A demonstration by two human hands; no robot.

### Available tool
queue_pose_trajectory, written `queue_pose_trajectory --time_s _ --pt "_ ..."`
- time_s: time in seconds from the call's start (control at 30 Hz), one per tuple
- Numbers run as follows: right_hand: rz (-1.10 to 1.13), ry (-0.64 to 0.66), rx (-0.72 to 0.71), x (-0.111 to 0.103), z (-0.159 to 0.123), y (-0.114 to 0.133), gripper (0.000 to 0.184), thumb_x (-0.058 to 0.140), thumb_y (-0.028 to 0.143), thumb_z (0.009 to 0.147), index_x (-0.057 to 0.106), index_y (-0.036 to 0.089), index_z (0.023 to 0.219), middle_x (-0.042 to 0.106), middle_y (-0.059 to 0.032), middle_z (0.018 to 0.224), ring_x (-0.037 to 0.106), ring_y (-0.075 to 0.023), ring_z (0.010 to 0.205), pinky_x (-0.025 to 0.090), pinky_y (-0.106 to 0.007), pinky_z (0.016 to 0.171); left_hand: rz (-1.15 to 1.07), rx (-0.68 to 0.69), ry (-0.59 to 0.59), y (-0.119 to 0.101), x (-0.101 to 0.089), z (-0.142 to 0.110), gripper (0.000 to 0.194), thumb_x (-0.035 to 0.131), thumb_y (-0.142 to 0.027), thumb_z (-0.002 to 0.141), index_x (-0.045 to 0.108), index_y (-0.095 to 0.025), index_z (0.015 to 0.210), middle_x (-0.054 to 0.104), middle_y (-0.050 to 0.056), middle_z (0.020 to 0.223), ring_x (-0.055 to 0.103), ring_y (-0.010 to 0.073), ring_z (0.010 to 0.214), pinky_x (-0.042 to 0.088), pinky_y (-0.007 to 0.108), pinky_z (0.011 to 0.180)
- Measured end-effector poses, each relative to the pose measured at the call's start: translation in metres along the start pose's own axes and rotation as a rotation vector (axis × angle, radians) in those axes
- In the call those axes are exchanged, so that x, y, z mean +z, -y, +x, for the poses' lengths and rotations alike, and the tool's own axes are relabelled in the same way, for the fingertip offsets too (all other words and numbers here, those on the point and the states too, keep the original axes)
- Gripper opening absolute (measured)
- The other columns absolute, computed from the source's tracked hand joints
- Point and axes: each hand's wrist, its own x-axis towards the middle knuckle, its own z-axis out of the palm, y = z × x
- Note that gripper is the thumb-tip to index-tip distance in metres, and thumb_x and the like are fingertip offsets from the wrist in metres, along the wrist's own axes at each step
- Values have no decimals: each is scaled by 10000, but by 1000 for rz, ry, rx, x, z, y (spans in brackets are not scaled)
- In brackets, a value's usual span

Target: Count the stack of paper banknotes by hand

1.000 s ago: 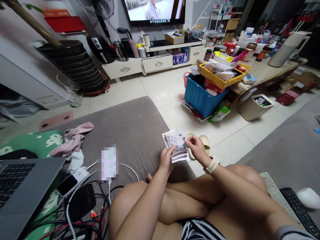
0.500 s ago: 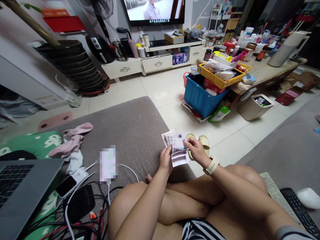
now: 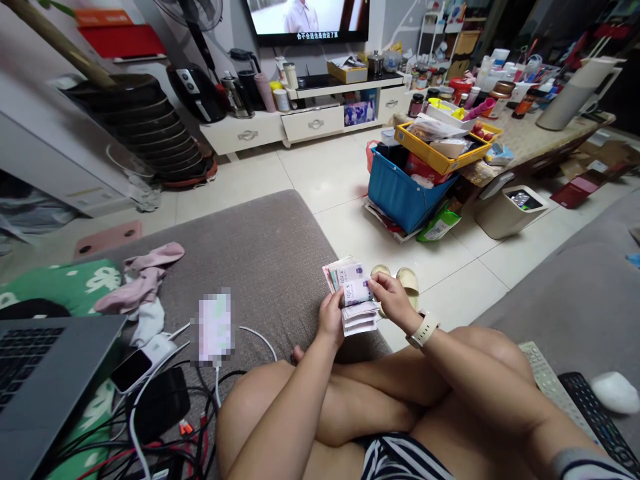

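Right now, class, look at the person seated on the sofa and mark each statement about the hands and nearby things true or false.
1. Both hands hold a stack of banknotes. True: left hand, right hand.
2. The right wrist is bare. False: it wears a pale watch.
3. A laptop lies at the person's left. True.
4. The slippers sit on the sofa. False: they are on the tiled floor.
5. The blue bin stands on the TV cabinet. False: it stands on the floor.
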Motion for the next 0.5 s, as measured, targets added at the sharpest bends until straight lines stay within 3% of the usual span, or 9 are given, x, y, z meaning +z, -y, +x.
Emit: queue_pose_trajectory --time_s 0.23,0.4,0.5 --pt "-4 29 -3 0 1 3 368 441 471 896 574 197 689 525 13 529 445 -142 523 358 -275 545 -20 -36 30 -1 2 -1 269 700 -246 654 656 -105 879 725 113 812 675 291 879 512 407 819" --pt "4 27 -2 0 0 2 333 548 440 844 519 196 620 523 17 551 489 -143 562 394 -277 590 -27 -41 39 -3 4 -4 287 702 -224 646 662 -97 900 725 115 800 681 287 847 506 411 826" --pt "-48 -58 13 -1 0 -1 298 617 435 792 511 199 646 504 24 589 455 -133 557 370 -262 550 -10 -38 69 -4 2 -5 345 714 -234 640 661 -96 952 726 111 819 682 274 837 502 398 823"
